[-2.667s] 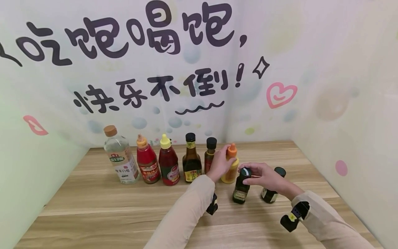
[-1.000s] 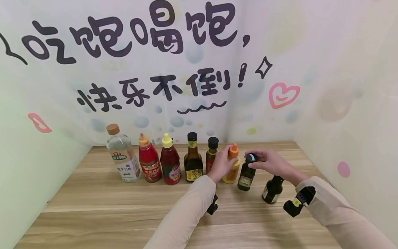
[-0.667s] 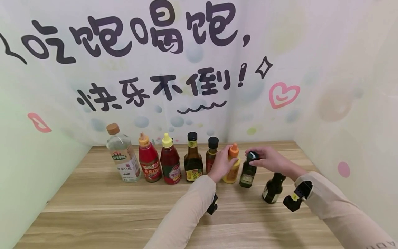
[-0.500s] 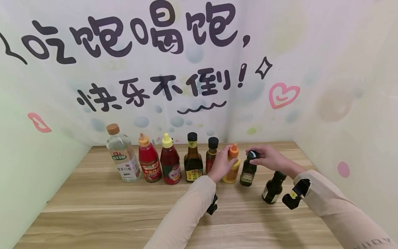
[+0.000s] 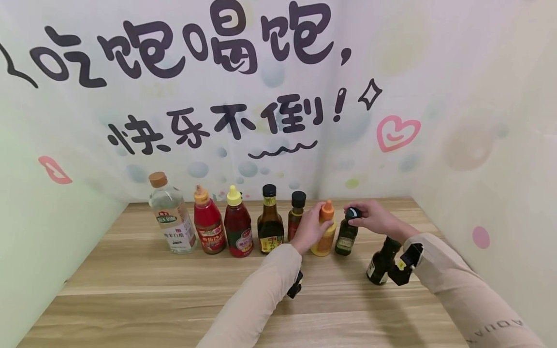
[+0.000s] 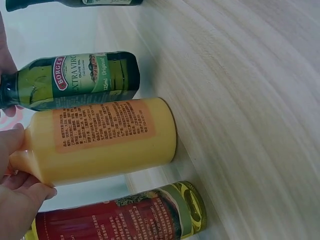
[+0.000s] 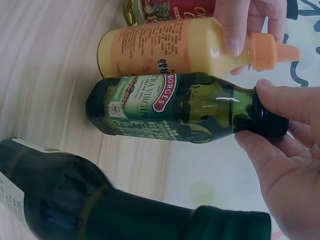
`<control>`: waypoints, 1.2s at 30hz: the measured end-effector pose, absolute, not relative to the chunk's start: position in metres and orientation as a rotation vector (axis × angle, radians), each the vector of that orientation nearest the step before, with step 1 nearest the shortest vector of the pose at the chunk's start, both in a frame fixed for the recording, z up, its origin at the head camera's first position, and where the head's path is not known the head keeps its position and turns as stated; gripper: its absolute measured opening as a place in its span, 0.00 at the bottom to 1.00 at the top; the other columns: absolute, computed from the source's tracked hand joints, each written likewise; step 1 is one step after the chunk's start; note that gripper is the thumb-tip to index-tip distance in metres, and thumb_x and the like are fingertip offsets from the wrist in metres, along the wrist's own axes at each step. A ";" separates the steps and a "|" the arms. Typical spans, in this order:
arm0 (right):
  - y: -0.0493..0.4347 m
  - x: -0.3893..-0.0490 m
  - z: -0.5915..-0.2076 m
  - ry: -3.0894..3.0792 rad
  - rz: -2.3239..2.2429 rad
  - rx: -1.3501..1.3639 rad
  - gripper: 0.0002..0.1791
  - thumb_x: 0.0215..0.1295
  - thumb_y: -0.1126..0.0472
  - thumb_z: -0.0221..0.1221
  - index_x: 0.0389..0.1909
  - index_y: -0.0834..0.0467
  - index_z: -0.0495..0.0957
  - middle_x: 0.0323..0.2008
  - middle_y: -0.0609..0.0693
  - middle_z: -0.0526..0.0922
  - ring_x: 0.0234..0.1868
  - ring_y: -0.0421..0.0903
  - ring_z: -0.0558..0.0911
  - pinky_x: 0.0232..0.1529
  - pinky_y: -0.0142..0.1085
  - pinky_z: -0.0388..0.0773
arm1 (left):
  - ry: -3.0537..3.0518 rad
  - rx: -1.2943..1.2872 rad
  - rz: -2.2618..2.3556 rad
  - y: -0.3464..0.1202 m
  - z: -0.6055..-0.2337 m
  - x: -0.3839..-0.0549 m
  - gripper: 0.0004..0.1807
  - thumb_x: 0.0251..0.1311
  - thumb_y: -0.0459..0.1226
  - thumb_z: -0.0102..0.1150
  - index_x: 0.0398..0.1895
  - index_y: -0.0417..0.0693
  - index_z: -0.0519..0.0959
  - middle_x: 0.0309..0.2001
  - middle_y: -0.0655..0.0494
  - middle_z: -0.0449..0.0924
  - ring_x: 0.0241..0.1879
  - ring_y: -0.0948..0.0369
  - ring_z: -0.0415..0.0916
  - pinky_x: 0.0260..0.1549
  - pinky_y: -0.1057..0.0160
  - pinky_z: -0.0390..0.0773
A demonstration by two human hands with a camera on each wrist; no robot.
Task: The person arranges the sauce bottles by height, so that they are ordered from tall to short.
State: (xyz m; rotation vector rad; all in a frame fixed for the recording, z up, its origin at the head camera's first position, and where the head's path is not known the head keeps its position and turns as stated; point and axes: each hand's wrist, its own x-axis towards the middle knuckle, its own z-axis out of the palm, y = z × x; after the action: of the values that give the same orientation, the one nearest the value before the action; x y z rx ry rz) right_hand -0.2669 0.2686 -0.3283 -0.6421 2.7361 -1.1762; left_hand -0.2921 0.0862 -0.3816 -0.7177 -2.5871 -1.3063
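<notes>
My left hand (image 5: 310, 226) holds the yellow squeeze bottle (image 5: 324, 241) around its neck, below the orange nozzle cap (image 7: 263, 51). To its right stands a small green olive oil bottle (image 5: 346, 237), upright at the end of the row. My right hand (image 5: 373, 218) pinches that bottle at its dark cap (image 7: 270, 117), thumb and fingers on opposite sides. In the right wrist view the olive oil bottle (image 7: 165, 107) lies close against the yellow one. A second dark bottle (image 5: 380, 263) stands nearer, below my right wrist, its top partly hidden by the arm.
Left along the row stand a clear white vinegar bottle (image 5: 171, 222), two red sauce bottles (image 5: 210, 224), a dark sauce bottle (image 5: 270, 224) and a black-capped bottle (image 5: 296, 220) partly behind my left hand. A printed curtain (image 5: 243, 169) hangs behind the wooden table (image 5: 152, 304).
My right hand has taken the olive oil bottle backward and slightly right, into line with the row beside the yellow bottle. The left hand has stayed on the yellow bottle.
</notes>
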 end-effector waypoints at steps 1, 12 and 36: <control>0.269 -0.268 -0.329 2.736 -1.176 -0.639 0.19 0.57 0.73 0.54 0.50 0.72 0.68 0.50 0.71 0.69 0.50 0.61 0.72 0.42 0.44 0.75 | -2.587 -0.719 -1.303 0.086 -0.382 -0.292 0.24 0.52 0.33 0.60 0.53 0.41 0.67 0.46 0.47 0.76 0.44 0.57 0.75 0.44 0.63 0.73; 0.268 -0.274 -0.338 2.748 -1.195 -0.658 0.17 0.55 0.76 0.54 0.48 0.74 0.69 0.48 0.72 0.69 0.48 0.62 0.72 0.43 0.46 0.74 | -2.596 -0.716 -1.340 0.088 -0.382 -0.292 0.24 0.53 0.34 0.60 0.53 0.41 0.67 0.45 0.48 0.77 0.43 0.57 0.75 0.43 0.64 0.73; 0.267 -0.274 -0.338 2.745 -1.169 -0.568 0.23 0.57 0.73 0.53 0.55 0.72 0.64 0.54 0.71 0.64 0.51 0.63 0.70 0.45 0.47 0.73 | -2.590 -0.709 -1.393 0.087 -0.383 -0.292 0.24 0.53 0.32 0.59 0.54 0.41 0.67 0.47 0.48 0.75 0.45 0.57 0.74 0.46 0.62 0.72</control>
State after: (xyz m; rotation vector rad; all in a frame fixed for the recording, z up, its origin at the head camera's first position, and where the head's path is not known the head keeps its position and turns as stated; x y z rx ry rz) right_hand -0.2743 0.2675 -0.3377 -0.5679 2.7454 -1.1690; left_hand -0.2918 0.0866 -0.3829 -0.7093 -2.5902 -1.3934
